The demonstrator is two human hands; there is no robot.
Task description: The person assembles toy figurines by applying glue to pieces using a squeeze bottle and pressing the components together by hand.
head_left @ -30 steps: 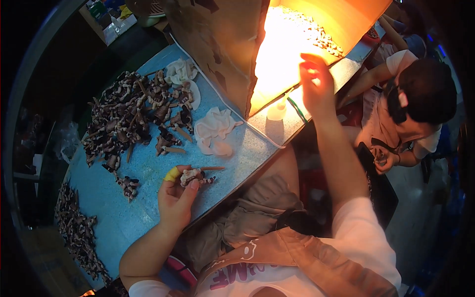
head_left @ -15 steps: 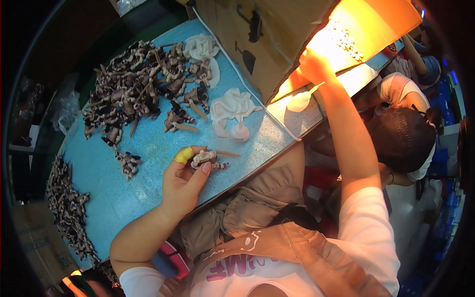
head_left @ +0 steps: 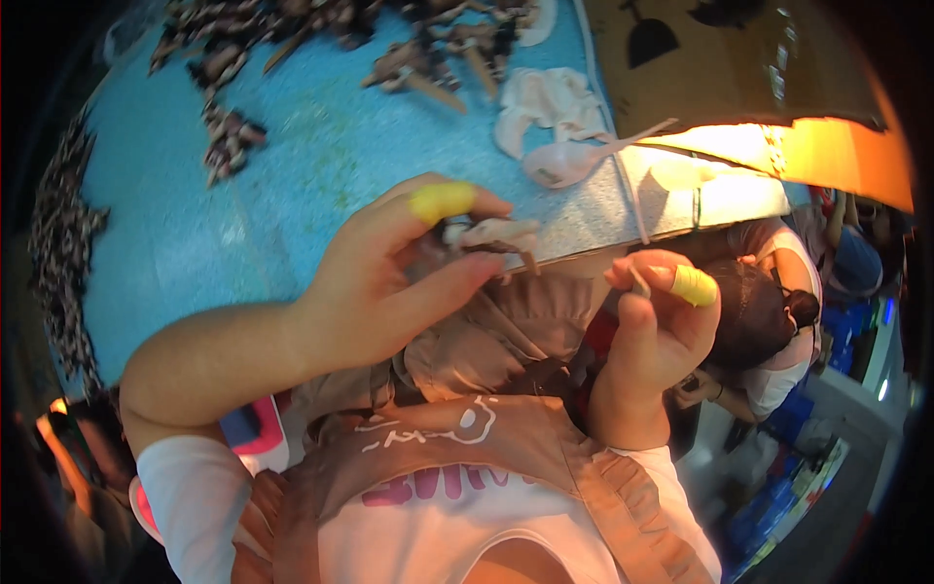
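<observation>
My left hand (head_left: 379, 263), its index finger wrapped in yellow tape, is closed on a small pale and dark figurine (head_left: 501, 234), gripped between thumb and fingers above the table's near edge. To its right, apart from the figurine, my right hand (head_left: 652, 331) is raised with thumb and fingertips pinched on a tiny piece (head_left: 639, 282), too small to name. Yellow tape also wraps a finger of that hand. Beyond the hands, a white squeeze bottle (head_left: 559, 164) with a long thin nozzle lies beside a crumpled white cloth (head_left: 550, 102).
Piled figurines (head_left: 428, 63), some with wooden sticks, cover the far part of the blue table (head_left: 321, 185). Another heap (head_left: 63, 253) runs along its left edge. A cardboard box (head_left: 739, 73) with bright light under it stands far right. A person (head_left: 769, 302) sits at right.
My right hand has come out from the lit space under the cardboard and moved near my left hand, now pinching a tiny piece. My left hand has lifted the figurine. The view has shifted.
</observation>
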